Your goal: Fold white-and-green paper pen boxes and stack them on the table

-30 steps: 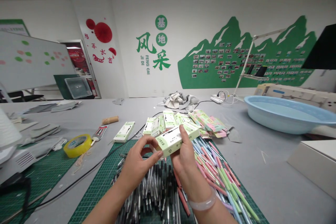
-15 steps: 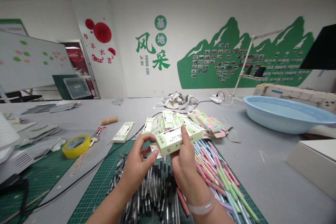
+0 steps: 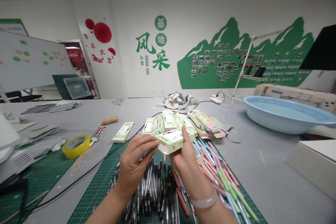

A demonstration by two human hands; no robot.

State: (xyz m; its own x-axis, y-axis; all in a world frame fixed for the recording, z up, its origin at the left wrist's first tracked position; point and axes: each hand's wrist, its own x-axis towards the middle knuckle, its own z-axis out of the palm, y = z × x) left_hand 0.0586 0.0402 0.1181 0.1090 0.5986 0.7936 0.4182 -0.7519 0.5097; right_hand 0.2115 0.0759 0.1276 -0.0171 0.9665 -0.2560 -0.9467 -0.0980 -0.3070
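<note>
On the grey table a yellow tape roll (image 3: pixel 76 145) lies at nine o'clock, a pale blue basin (image 3: pixel 285 113) sits at two o'clock, crumpled cloth (image 3: pixel 179 100) rests at twelve, a lone green-white box (image 3: pixel 123 131) lies at ten, and a whiteboard (image 3: pixel 31 60) stands far left.

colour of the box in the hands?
Pale green and white, with a small black pen graphic, on the box held by both hands; head view shows it.

back wall (image 3: pixel 126 77): green "基地 风采" with "ji di feng cai"; box (image 3: pixel 170 140) print too small to read.
</note>
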